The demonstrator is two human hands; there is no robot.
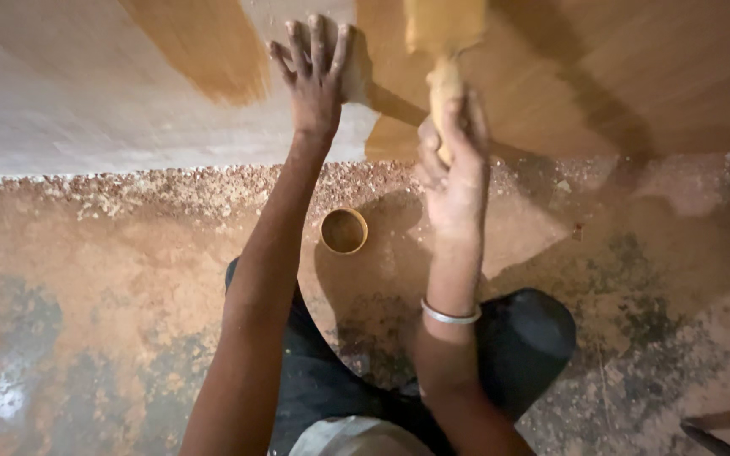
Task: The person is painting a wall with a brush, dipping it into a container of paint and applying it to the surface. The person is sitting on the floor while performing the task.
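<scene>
My right hand [452,160] grips the handle of a wide paintbrush [443,38] whose bristle end presses against a wooden board [95,93] that stands upright ahead of me. The brush is coated in yellow-brown stain. My left hand [314,72] lies flat on the board with fingers spread, just left of the brush. The board's right part [618,76] is coated golden brown, with another stained patch at the top left of my left hand; the left part is pale bare wood. A silver bangle sits on my right wrist.
A small round tin [344,230] of brown stain stands on the floor between my arms, near the board's lower edge. Sawdust and wood chips [128,190] line the floor along the board. My dark-clothed knees [525,338] are below. A dark object pokes in at the bottom right.
</scene>
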